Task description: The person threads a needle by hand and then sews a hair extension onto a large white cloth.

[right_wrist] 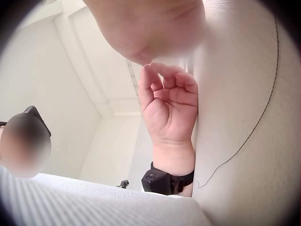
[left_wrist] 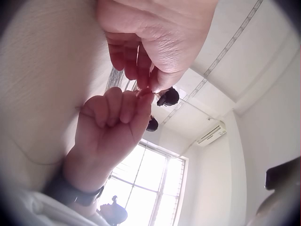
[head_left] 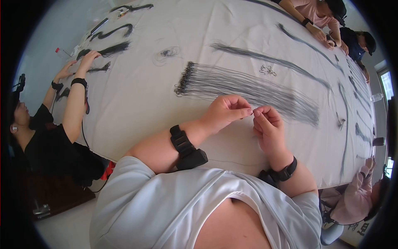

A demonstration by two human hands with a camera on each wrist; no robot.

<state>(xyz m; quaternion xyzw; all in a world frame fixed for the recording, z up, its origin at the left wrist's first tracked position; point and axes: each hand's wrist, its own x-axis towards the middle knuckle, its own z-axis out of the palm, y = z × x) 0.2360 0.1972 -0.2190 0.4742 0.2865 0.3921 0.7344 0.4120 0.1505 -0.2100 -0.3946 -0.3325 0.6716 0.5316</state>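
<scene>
My left hand and right hand meet fingertip to fingertip over the white-covered table. Each pinches between thumb and forefinger at a tiny dark bit of thin strand, mostly hidden by the fingertips. In the left wrist view the right hand faces up, its other fingers curled in. The right wrist view shows the left hand palm toward the camera. A long thin dark strand lies on the cloth close to my body. Just beyond my hands lies a wide row of dark strands with looped, knotted left ends.
A dark hair-like bundle and some small loops lie farther back. A loose tangle is at the left. A person at the left handles a dark bundle. Other people work along the right side, near a clear bottle.
</scene>
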